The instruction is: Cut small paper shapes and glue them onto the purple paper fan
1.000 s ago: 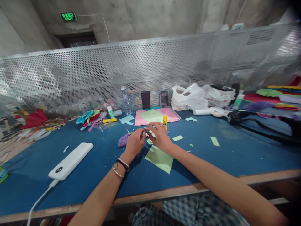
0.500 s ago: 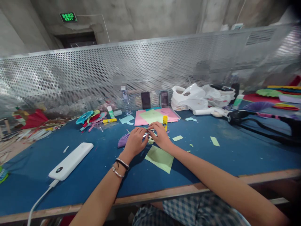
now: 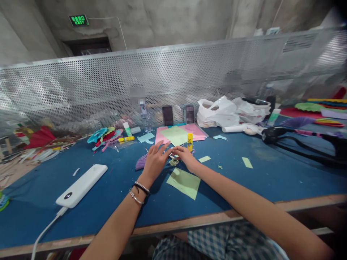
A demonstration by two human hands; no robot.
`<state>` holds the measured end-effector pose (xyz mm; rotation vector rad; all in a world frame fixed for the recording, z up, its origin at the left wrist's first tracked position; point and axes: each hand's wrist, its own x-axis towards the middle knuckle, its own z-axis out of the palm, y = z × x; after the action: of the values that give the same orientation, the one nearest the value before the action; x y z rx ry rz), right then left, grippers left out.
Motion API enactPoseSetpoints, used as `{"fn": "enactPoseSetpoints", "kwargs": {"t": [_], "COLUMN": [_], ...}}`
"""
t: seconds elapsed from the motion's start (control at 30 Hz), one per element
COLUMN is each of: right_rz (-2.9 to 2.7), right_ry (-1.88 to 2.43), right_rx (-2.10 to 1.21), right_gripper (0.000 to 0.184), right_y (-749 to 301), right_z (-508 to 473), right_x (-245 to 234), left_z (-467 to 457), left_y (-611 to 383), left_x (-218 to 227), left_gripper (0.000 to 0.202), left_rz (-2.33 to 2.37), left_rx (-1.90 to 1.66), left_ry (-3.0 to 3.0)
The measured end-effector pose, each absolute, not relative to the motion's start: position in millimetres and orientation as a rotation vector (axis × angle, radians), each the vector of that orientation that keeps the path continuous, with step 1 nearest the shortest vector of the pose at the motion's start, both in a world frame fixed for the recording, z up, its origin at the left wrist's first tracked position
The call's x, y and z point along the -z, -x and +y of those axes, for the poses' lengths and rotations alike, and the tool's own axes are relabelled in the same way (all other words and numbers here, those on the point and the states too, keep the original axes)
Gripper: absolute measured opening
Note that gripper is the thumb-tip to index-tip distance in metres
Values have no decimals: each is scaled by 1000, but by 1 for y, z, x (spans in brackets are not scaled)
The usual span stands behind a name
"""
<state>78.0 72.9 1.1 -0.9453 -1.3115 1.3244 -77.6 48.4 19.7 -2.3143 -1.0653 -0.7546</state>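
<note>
My left hand hovers over the blue table with its fingers stretched and apart, holding nothing. My right hand is curled, with fingertips pinched close to the left fingers; what they hold is too small to make out. Just under the right fingertips lies a pale looped object, possibly scissor handles, partly hidden. Left of my left hand, a pleated purple paper fan is partly covered. A light green paper sheet lies in front of both hands. Behind my right hand stands a yellow glue stick.
Pink and green paper sheets are stacked farther back. Green scraps lie to the right. A white power bank with a cable is at left. White plastic bags and a black strap sit at right, before a perforated metal screen.
My left hand has gone from curled fingers to stretched ones, letting go of the small thing between the hands. My right fingers remain bent in nearly the same place.
</note>
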Motion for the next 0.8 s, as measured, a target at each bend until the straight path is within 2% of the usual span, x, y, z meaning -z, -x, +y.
{"fn": "enactPoseSetpoints", "kwargs": {"t": [0.23, 0.43, 0.8], "right_rz": [-1208, -1253, -1382], "right_ry": [854, 892, 876], "right_rx": [-1440, -1318, -1089], "right_gripper": [19, 26, 21], "right_y": [-80, -78, -80], "right_z": [76, 74, 77], "right_x": [2, -1, -1], "left_z": [51, 57, 54], "left_y": [76, 77, 75], "left_x": [-15, -10, -13], "left_gripper": [33, 31, 30], "left_rz": [-1118, -1133, -1181], "left_rx": [899, 1061, 1173], "left_ry": [2354, 2391, 2416]}}
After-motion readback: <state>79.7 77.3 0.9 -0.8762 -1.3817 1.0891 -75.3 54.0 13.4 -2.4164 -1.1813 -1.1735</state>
